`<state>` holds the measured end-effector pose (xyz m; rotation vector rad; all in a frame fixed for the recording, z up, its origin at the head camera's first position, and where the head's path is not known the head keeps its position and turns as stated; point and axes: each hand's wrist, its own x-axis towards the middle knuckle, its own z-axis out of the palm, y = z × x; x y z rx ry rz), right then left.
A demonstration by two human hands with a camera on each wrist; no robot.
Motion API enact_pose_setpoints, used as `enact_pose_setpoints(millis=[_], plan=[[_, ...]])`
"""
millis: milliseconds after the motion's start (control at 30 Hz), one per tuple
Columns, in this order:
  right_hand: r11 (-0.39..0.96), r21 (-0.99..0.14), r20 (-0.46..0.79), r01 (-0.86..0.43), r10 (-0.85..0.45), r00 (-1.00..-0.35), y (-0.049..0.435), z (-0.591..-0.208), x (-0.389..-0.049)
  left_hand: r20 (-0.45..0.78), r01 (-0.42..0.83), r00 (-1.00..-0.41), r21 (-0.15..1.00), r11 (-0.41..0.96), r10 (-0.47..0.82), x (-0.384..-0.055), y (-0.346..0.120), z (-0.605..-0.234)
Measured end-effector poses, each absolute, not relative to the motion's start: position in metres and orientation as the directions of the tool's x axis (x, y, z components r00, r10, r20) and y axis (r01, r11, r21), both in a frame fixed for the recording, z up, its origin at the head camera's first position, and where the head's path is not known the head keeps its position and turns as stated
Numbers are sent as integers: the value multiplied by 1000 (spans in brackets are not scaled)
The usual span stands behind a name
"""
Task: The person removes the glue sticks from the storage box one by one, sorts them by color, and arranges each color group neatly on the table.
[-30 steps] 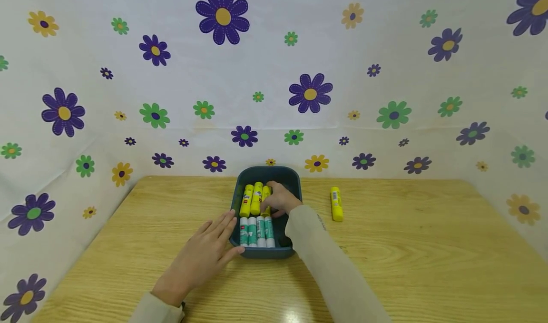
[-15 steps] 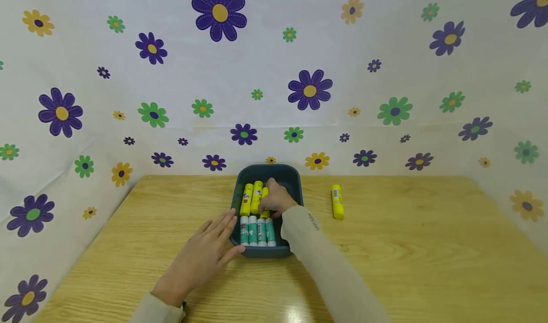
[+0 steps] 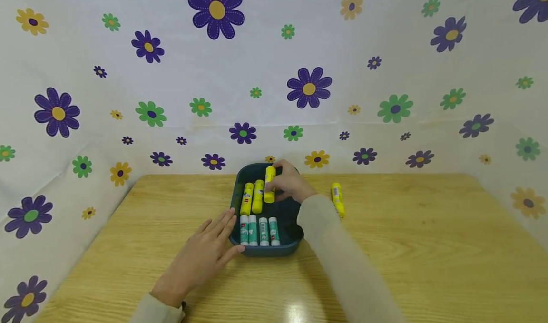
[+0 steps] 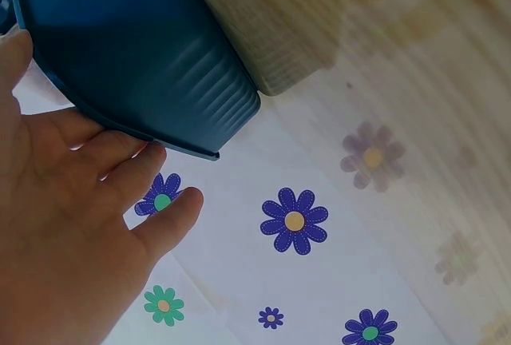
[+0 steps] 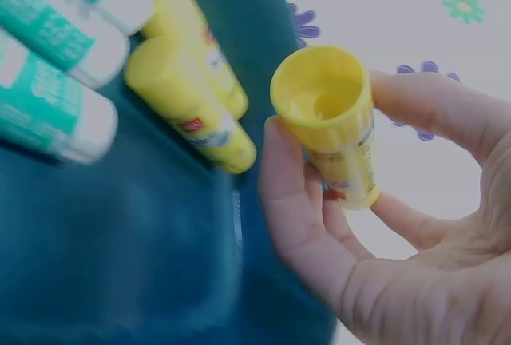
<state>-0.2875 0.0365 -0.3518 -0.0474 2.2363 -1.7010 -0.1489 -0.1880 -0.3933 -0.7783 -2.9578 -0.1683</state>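
A yellow glue stick [image 5: 343, 153] is pinched between the thumb and fingers of my right hand [image 3: 291, 182], raised over the back of the dark blue bin [image 3: 267, 251]. In the right wrist view its hollow end faces the camera. Two more yellow glue sticks [image 3: 252, 198] lie side by side in the bin's back left. Several white-and-green glue sticks [image 3: 259, 231] lie in a row along its front. My left hand [image 3: 201, 256] rests with extended fingers against the bin's left rim; the left wrist view shows the fingertips [image 4: 148, 153] at that rim.
Another yellow glue stick [image 3: 337, 199] lies on the wooden table [image 3: 428, 247] right of the bin, partly behind the right sleeve [image 3: 342, 256]. A white cloth with printed flowers [image 3: 257, 66] hangs behind the table and at both sides.
My right hand has lifted the third yellow glue stick up from beside the other two. The two right-hand green glue sticks have shifted slightly rightward. My left hand stays in place.
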Motion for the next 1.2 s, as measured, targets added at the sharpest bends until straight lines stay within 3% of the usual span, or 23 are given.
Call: enact_pose_setpoints(millis=[400,1200], plan=[[273,-954,-203,126,-275,-940,65,-322,-287,131,499,-863,79,863,487,-148,-188,-395],[374,-922,-192,103,-208,-959,108,-326,-282,136,502,-862,82,861,489,-149,-188,-394]])
